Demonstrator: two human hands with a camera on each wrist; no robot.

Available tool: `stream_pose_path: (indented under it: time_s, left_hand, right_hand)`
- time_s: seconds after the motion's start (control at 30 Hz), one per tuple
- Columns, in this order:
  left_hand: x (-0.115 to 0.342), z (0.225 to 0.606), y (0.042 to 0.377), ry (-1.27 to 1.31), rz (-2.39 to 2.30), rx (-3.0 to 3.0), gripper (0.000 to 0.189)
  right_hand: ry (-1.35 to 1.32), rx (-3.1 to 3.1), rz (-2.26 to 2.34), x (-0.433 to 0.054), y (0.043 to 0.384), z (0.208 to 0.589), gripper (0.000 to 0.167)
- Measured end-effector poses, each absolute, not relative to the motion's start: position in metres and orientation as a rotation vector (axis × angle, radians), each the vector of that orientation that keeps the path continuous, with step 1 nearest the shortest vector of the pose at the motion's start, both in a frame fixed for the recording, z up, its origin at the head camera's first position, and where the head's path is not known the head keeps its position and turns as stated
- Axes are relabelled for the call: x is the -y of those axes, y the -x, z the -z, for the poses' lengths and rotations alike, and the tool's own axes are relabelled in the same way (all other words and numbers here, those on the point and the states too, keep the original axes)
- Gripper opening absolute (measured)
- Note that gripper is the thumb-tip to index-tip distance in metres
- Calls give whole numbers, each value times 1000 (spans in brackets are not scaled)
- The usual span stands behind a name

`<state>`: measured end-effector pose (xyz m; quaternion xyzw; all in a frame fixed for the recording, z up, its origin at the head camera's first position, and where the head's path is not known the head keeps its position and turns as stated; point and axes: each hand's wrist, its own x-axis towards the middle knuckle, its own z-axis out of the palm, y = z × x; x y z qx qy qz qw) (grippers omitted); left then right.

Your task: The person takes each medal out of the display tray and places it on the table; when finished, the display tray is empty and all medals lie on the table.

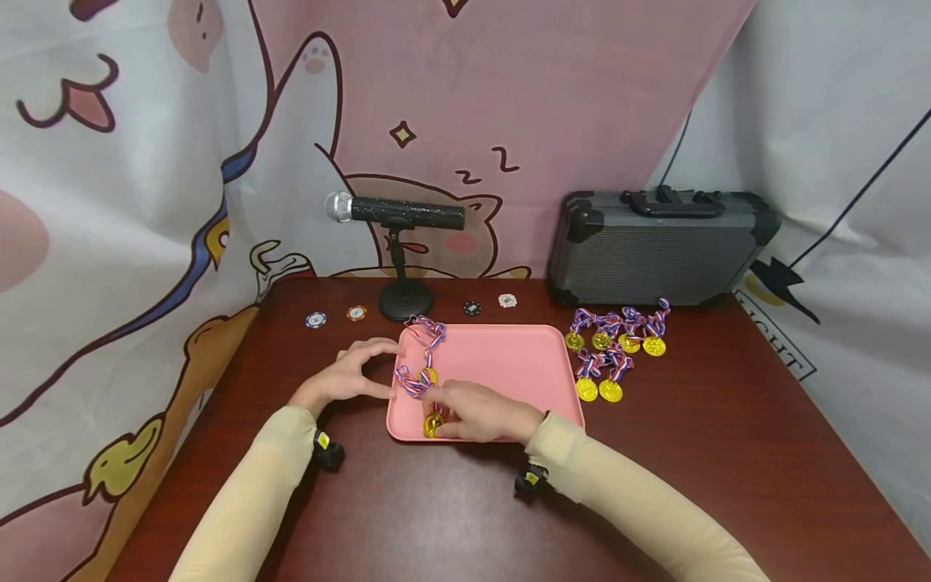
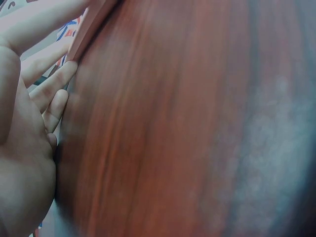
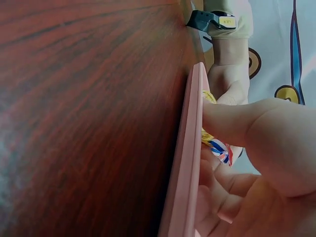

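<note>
A pink tray (image 1: 509, 364) lies on the dark red-brown table. My right hand (image 1: 480, 411) is over its near left corner, thumb and fingers around a gold medal (image 1: 434, 424) with a striped ribbon. In the right wrist view, the thumb (image 3: 232, 121) covers part of that medal, just inside the rim. Farther back along the tray's left side, another gold medal (image 1: 431, 376) shows among red, white and blue ribbons (image 1: 413, 383). My left hand (image 1: 349, 374) is spread at the tray's left rim, its fingertips (image 2: 70, 68) right at the edge.
Several gold medals (image 1: 611, 390) with ribbons lie right of the tray. Behind them stands a grey-black hard case (image 1: 655, 255). At the back are a microphone (image 1: 407, 212) on a round-based stand (image 1: 406, 299) and several poker chips (image 1: 356, 313). Printed cloth (image 1: 567, 105) hangs behind the table.
</note>
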<state>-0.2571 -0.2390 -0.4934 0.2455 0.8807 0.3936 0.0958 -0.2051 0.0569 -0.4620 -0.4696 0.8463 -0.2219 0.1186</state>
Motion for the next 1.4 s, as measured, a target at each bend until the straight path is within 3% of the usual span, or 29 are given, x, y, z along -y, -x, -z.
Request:
stream_pose_path:
  time_s: [0.37, 0.8, 1.07, 1.4]
  left_hand:
    - [237, 497, 257, -741, -1166, -2605, 71]
    - [236, 495, 258, -710, -1174, -2597, 73]
    - [238, 495, 260, -714, -1177, -2603, 74]
    - [239, 494, 260, -709, -1173, -2600, 74]
  right_hand:
    - [1270, -2387, 1036, -95, 203, 461, 12]
    - [939, -2545, 1550, -210, 221, 422, 26]
    - [663, -2855, 1426, -285, 222, 399, 35]
    - [499, -3019, 1375, -351, 215, 408, 34]
